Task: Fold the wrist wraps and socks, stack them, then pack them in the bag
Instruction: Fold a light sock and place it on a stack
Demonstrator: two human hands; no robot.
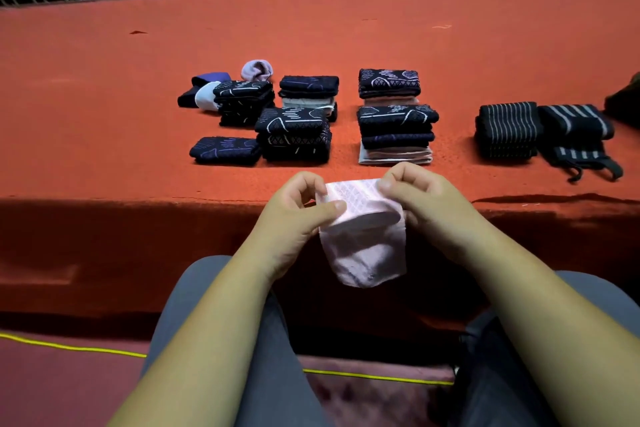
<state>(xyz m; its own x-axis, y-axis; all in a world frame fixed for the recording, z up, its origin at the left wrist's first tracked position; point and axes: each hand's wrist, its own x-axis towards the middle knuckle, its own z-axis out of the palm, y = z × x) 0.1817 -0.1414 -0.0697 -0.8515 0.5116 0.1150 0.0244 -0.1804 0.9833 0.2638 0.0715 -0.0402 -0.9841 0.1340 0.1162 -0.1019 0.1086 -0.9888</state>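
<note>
- Left hand (pixel 298 208): fingers curled, thumb pinching the left upper edge of the pink sock (pixel 363 236).
- Right hand (pixel 420 194): fingers curled, pinching the sock's right upper edge.
- Pink sock: held in the air between both hands at the near edge of the red table (pixel 104 97), lower part hanging down over the lap.
- Folded sock stacks (pixel 394 128): standing in rows on the table beyond the hands.
- Striped wrist wraps (pixel 507 130): folded, to the right of the stacks.

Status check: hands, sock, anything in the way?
Left hand and right hand pinching pink sock, near table edge. Folded stacks beyond. Nothing between.
</note>
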